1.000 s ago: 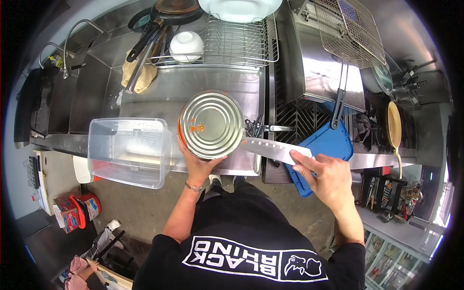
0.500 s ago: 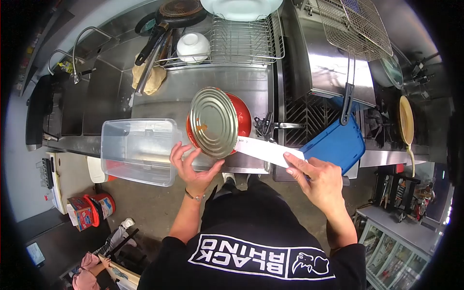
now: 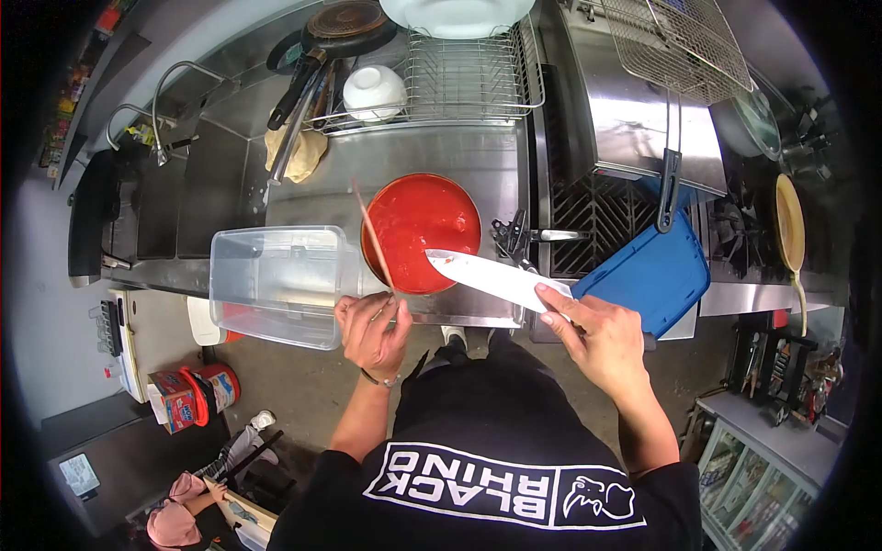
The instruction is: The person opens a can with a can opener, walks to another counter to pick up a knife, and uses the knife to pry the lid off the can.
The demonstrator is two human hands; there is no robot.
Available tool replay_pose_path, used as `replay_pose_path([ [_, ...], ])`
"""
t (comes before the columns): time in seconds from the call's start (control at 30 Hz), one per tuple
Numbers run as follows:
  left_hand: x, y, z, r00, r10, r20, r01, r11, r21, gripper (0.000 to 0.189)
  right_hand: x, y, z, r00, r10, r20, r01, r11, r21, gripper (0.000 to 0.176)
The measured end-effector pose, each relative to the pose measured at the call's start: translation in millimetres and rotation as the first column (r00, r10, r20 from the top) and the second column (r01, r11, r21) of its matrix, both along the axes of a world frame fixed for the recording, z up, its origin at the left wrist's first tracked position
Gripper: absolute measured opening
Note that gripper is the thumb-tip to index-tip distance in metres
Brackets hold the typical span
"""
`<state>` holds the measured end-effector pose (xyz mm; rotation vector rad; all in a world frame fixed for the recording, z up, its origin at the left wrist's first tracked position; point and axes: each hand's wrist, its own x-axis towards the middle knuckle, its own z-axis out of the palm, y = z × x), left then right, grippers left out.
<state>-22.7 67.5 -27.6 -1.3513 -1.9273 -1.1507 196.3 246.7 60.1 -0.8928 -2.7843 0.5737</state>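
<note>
A big open can of red sauce (image 3: 424, 220) stands on the steel counter, its sauce surface in full view. My left hand (image 3: 375, 338) pinches the round metal can lid (image 3: 374, 241) by its near edge. The lid is tipped up almost edge-on at the can's left side. In my right hand (image 3: 599, 342) is a knife (image 3: 491, 280) with a pale, broad blade. Its tip reaches over the sauce and has a small red smear; my fingers cover the handle. A can opener (image 3: 516, 239) lies just right of the can.
Left of the can, a clear plastic tub (image 3: 276, 289) overhangs the counter edge. A blue lid (image 3: 648, 275) lies at the right, near a fryer basket handle (image 3: 670, 188). Behind stand a wire dish rack (image 3: 469, 78) and a white bowl (image 3: 374, 92). Another person (image 3: 175, 514) is at lower left.
My left hand has turned the can lid from facing me to nearly edge-on and shifted it left, uncovering the sauce. The knife tip has moved slightly left and up, over the sauce.
</note>
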Motion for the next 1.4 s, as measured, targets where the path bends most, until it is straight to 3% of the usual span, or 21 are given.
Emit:
replay_pose_path([
  [0.17, 7.6, -5.4, -12.9, 0.983, 0.113, 0.142, -0.136, 0.978, 0.159, 0.011, 6.0, -3.4, -19.0, 0.999, -0.038, -0.039, 0.036, 0.999, -0.035, 0.029],
  [0.33, 13.5, -14.5, -19.0, 0.943, 0.096, 0.32, -0.154, 0.975, 0.159, 0.01, 10.4, -2.8, -35.3, 0.997, -0.064, -0.051, 0.06, 0.996, -0.063, 0.028],
  [0.47, 15.9, -8.9, -16.9, 0.903, 0.096, 0.419, -0.21, 0.949, 0.237, 0.011, 10.0, -5.5, -55.8, 0.978, -0.116, -0.172, 0.087, 0.982, -0.168, 0.03],
  [0.53, 16.7, -8.5, -16.2, 0.906, 0.114, 0.408, -0.221, 0.949, 0.227, 0.011, 6.9, -8.6, -66.6, 0.968, -0.13, -0.214, 0.085, 0.975, -0.207, 0.031],
  [0.6, 18.3, -8.9, -14.3, 0.906, 0.134, 0.401, -0.234, 0.949, 0.212, 0.01, 2.2, -14.4, -72.2, 0.926, -0.165, -0.341, 0.025, 0.925, -0.38, 0.034],
  [0.63, 18.3, -7.2, -12.2, 0.913, 0.135, 0.385, -0.229, 0.951, 0.21, 0.01, 1.1, -16.1, -70.5, 0.926, -0.164, -0.341, 0.023, 0.924, -0.382, 0.034],
  [0.7, 18.5, -7.2, -11.5, 0.92, 0.139, 0.368, -0.226, 0.952, 0.205, 0.01, -0.1, -18.3, -64.8, 0.98, -0.131, -0.148, 0.036, 0.855, -0.518, 0.037],
  [0.8, 17.8, -11.8, -20.1, 0.929, 0.145, 0.34, -0.215, 0.96, 0.178, 0.012, -2.2, -22.0, -76.6, 0.964, -0.156, -0.215, 0.005, 0.819, -0.574, 0.037],
  [0.87, 21.5, -18.4, -29.8, 0.831, 0.081, 0.551, -0.262, 0.93, 0.259, 0.017, -3.7, -21.7, -79.0, 0.959, -0.172, -0.225, -0.001, 0.791, -0.612, 0.037],
  [0.93, 21.5, -21.9, -27.8, 0.784, 0.06, 0.617, -0.258, 0.937, 0.237, 0.024, -4.6, -19.6, -82.8, 0.914, -0.227, -0.335, -0.051, 0.756, -0.653, 0.038],
  [0.97, 21.3, -23.9, -26.2, 0.729, 0.036, 0.683, -0.249, 0.944, 0.216, 0.03, -6.3, -18.2, -83.6, 0.914, -0.225, -0.339, -0.057, 0.753, -0.655, 0.038],
  [1.03, 20.2, -15.4, -14.0, 0.737, -0.008, 0.676, -0.222, 0.941, 0.254, 0.036, -11.8, -11.5, -85.5, 0.875, -0.292, -0.386, -0.022, 0.774, -0.633, 0.041],
  [1.07, 18.6, -11.0, -6.4, 0.741, -0.061, 0.669, -0.19, 0.936, 0.296, 0.042, -14.2, -6.1, -96.5, 0.882, -0.206, -0.424, -0.034, 0.869, -0.493, 0.045],
  [1.1, 17.2, -9.9, 0.4, 0.747, -0.055, 0.662, -0.195, 0.935, 0.297, 0.042, -19.3, -3.2, -95.6, 0.88, -0.2, -0.431, -0.045, 0.869, -0.493, 0.045],
  [1.17, 14.7, -8.7, 10.9, 0.724, -0.033, 0.689, -0.21, 0.941, 0.266, 0.049, -28.7, 2.3, -93.0, 0.973, -0.174, -0.153, 0.095, 0.904, -0.418, 0.048],
  [1.3, 1.6, -15.6, 23.5, 0.786, -0.039, 0.616, -0.163, 0.949, 0.269, 0.048, -53.9, 7.8, -119.8, 0.989, -0.105, -0.108, 0.075, 0.966, -0.247, 0.051],
  [1.4, -5.2, -20.9, 34.2, 0.724, -0.119, 0.68, -0.162, 0.928, 0.334, 0.047, -71.4, 8.5, -131.8, 0.996, -0.069, -0.058, 0.057, 0.978, -0.2, 0.053],
])
